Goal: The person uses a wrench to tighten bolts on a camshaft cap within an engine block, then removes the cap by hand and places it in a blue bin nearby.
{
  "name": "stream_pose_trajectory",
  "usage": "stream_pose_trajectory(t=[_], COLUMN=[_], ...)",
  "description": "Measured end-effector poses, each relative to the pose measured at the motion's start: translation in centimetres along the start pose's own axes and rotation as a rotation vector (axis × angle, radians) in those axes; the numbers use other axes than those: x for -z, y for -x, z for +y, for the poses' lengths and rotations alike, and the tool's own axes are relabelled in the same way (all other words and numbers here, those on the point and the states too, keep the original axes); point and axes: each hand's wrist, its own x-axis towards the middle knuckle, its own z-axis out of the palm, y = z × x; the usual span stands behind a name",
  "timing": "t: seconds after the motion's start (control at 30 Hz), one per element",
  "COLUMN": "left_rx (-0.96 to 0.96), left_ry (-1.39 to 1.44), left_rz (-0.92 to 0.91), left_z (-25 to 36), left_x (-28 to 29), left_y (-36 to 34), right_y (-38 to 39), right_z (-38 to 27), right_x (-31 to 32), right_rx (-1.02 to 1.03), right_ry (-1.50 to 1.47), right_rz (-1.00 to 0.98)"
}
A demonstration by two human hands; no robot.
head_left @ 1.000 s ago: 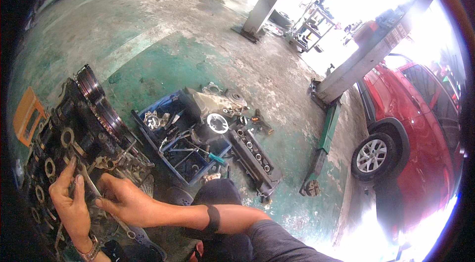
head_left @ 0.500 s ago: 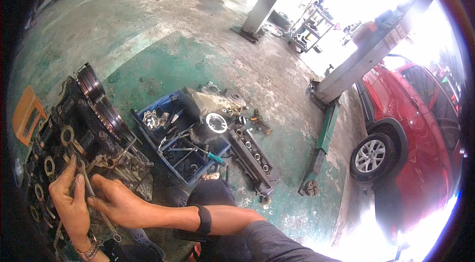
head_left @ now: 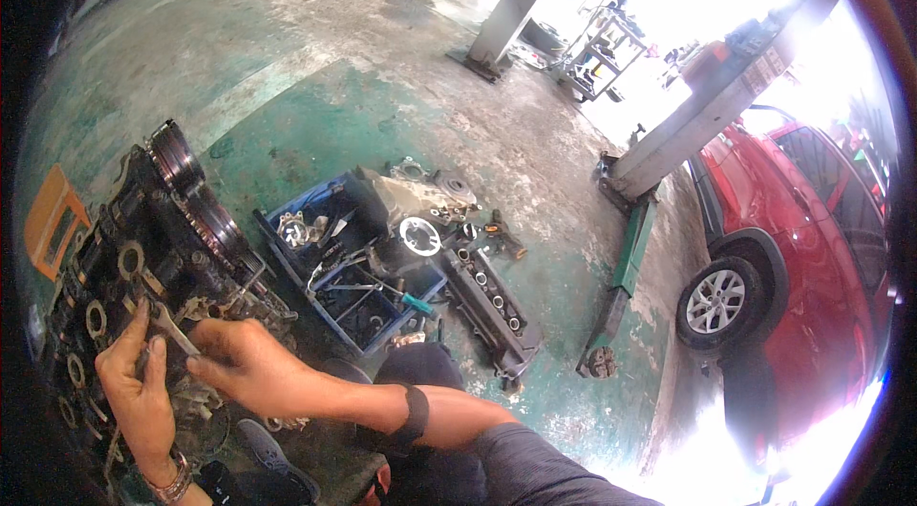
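Note:
My right hand is closed on a combination wrench, its open jaw pointing up and left beside my left fingertips. My left hand is upright against the engine, with index finger and thumb drawn together by a small fastener area below a metal ring. What those fingers pinch, if anything, is too small to make out. The engine is dark and oily, with a ribbed pulley-like wheel at its upper end and several metal rings along its left side.
A blue crate of parts and tools stands right of the engine, with a teal-handled screwdriver. Beside it lies a long dark cover. An orange box is at far left. A red car and lift post stand to the right.
My right hand has moved slightly up and right, and the wrench has swung so its handle slants further right. My left hand stays almost in place.

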Motion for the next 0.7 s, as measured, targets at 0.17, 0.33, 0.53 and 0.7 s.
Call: stream_pose_trajectory(t=[0.17,0.33,0.53,0.7], left_rx=[0.014,-0.009,0.032,0.051], left_ry=[-0.023,-0.020,-0.022,0.012], left_rz=[0.011,0.021,0.032,0.051], left_z=[0.0,0.0,-0.1,-0.2], left_x=[0.0,-0.1,-0.1,-0.3], left_y=[0.0,-0.1,0.0,0.0], right_y=[-0.2,-0.2,0.5,0.7], right_z=[-0.5,-0.6,-0.2,0.1], right_x=[2.0,2.1,0.1,-1.4], right_rx=[-0.182,-0.175,-0.046,-0.060], right_ry=[-0.258,-0.348,-0.138,-0.113], right_rz=[-0.070,-0.076,-0.030,-0.050])
